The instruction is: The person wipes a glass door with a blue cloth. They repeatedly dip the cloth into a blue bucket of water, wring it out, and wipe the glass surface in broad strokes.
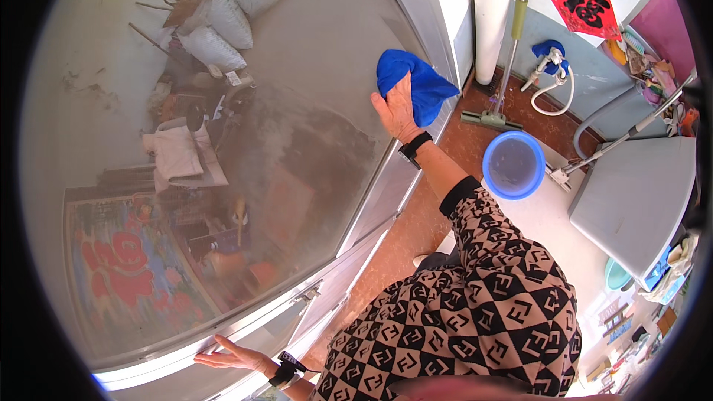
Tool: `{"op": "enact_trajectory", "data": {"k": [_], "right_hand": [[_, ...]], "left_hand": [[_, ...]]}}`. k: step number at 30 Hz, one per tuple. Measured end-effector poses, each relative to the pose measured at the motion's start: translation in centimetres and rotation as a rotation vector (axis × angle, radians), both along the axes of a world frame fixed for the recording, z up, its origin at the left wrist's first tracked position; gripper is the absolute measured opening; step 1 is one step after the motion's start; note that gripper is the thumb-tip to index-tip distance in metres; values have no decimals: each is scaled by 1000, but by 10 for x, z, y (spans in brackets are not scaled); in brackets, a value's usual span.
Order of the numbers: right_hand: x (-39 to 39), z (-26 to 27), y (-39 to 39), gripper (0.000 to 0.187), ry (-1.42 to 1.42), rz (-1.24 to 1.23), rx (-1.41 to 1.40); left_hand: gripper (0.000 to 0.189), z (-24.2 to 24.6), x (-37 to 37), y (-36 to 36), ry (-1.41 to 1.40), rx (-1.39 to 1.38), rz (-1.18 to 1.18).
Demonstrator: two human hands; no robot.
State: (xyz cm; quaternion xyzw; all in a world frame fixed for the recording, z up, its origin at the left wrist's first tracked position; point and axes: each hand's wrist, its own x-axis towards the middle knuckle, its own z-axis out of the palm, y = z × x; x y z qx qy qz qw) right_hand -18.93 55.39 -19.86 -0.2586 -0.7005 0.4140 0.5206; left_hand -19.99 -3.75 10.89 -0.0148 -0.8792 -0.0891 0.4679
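A blue cloth (419, 86) lies spread against a large glass pane (334, 50), near the pane's upper right edge. My right hand (396, 108) presses on the cloth, its thumb extended over bare glass beside it. At the lower left, my left hand (237, 355) rests by the light metal frame (161, 357) with fingers apart and nothing in it. Whether its fingertips touch the frame, I cannot tell. Hazy smears cover part of the glass. Both wrists wear black bands.
A blue-rimmed bucket (513, 166) of cloudy water stands on the floor at right. Beside it are a squeegee mop (492, 119), a second long-handled mop (558, 176), a hose (582, 128) and a grey appliance (629, 184). White sacks (223, 22) show through the glass.
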Motion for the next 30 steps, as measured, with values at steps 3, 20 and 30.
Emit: {"op": "enact_trajectory", "data": {"k": [3,20,30], "right_hand": [[-10,14,-10,75,167,42,-92],[-17,46,30,42,328,-291,-195],[-13,181,104,37,165,-202,553]], "left_hand": [[104,1,3,9,13,-2,-18],[97,-31,14,12,85,-63,-95],[98,-47,23,8,83,-66,-106]]}}
